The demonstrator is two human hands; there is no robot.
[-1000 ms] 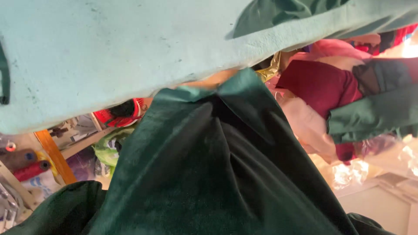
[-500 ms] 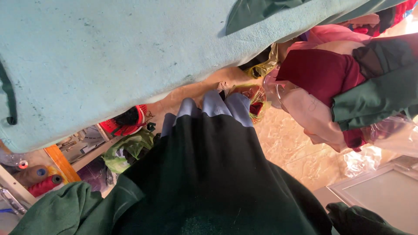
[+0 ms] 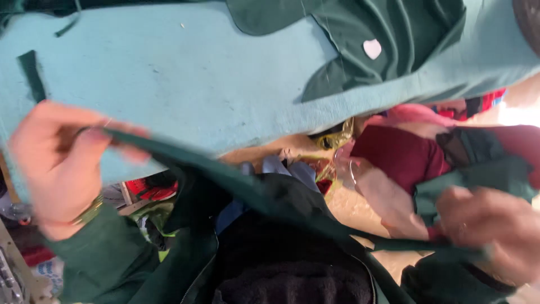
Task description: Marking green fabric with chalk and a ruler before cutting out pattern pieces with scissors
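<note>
Left hand [image 3: 59, 163] pinching end of green strip [image 3: 253, 194], grip pressed together; right hand [image 3: 489, 231], blurred, gripping other end, strip stretching taut between hands below pale teal table [image 3: 185, 84]; green garment [image 3: 388, 39] with small white label [image 3: 372, 49] lying on table; maroon clothes [image 3: 402, 155] piling at right

A small white label [image 3: 372, 48] sits on the green garment [image 3: 394, 34].

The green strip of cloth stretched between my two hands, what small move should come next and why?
Probably lower the green strip flat onto the light blue table. The left hand and right hand each pinch an end, so it hangs taut in mid-air above the lap, while another green piece already lies on that table.
</note>
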